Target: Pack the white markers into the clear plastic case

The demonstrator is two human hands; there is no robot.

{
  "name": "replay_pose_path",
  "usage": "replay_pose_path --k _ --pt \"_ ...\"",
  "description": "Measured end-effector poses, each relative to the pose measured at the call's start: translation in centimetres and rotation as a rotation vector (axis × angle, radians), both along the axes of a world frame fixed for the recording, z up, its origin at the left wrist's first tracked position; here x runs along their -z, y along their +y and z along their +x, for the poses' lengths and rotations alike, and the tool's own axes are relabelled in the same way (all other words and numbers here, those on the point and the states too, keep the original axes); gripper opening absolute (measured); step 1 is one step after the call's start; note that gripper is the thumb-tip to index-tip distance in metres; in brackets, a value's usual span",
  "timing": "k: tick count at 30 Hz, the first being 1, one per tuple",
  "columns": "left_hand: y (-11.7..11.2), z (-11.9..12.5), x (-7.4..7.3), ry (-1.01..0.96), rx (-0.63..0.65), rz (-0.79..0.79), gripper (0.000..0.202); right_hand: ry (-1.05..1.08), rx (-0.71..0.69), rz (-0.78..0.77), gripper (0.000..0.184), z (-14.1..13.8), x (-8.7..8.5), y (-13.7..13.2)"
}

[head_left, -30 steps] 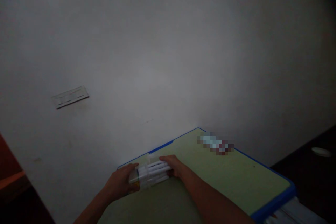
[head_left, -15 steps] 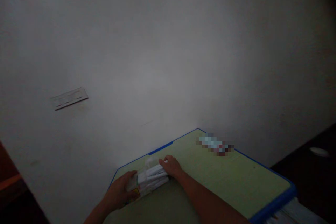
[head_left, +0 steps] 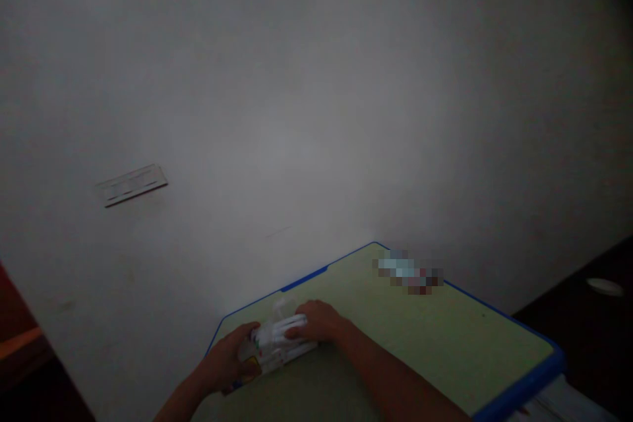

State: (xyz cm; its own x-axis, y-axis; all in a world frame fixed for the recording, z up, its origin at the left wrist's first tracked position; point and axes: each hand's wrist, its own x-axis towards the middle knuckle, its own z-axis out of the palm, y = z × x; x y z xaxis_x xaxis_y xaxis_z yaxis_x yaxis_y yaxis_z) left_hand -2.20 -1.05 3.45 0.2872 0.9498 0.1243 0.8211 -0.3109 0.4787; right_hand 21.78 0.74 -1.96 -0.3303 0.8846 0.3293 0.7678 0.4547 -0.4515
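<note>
A clear plastic packet (head_left: 267,345) with a yellow printed patch lies on the green tabletop (head_left: 415,336). Long, thin white pieces (head_left: 291,331) stick out of its right side; their exact kind is too dim to tell. My left hand (head_left: 228,357) is wrapped round the packet's left end, thumb and fingers on opposite edges. From the right, my right hand (head_left: 317,322) closes over the white pieces, its fingers bent down on them. Behind them, a see-through flap of the packet (head_left: 283,307) stands up.
A blue rim (head_left: 519,382) edges the table, which stands against a grey wall (head_left: 297,112). A pixelated item (head_left: 408,271) lies near the far right edge. There is a switch plate (head_left: 132,185) on the wall and a pale oval object (head_left: 604,287) at far right.
My right hand has moved left over the white pieces, its fingers reaching further onto them. My left hand keeps its hold on the packet's left end.
</note>
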Motion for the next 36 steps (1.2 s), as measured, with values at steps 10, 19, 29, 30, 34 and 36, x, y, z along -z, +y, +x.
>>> replay_pose_path --k 10,19,29,30,34,36 --pt "1.1 0.4 -0.6 0.142 0.084 0.040 0.068 -0.447 -0.148 -0.035 0.073 -2.5 -2.6 -0.7" --pt "1.2 -4.0 -0.6 0.096 -0.139 0.062 0.065 -0.449 0.030 -0.112 0.059 1.5 -2.9 -1.2" --pt "2.8 -2.5 1.3 -0.060 -0.348 0.233 0.074 -0.251 0.097 -0.114 0.051 0.9 -0.7 -0.9" --pt "2.9 -2.3 1.3 -0.158 -0.358 0.230 0.073 -0.244 0.082 -0.098 0.048 0.9 -0.5 -0.9" --pt "3.0 -1.4 2.0 -0.577 -0.306 0.191 0.060 -0.207 0.052 -0.055 0.044 0.9 -0.1 -0.6" --pt "3.5 -1.3 2.9 -0.753 -0.270 0.227 0.053 -0.189 0.042 -0.045 0.043 0.9 0.0 -0.5"
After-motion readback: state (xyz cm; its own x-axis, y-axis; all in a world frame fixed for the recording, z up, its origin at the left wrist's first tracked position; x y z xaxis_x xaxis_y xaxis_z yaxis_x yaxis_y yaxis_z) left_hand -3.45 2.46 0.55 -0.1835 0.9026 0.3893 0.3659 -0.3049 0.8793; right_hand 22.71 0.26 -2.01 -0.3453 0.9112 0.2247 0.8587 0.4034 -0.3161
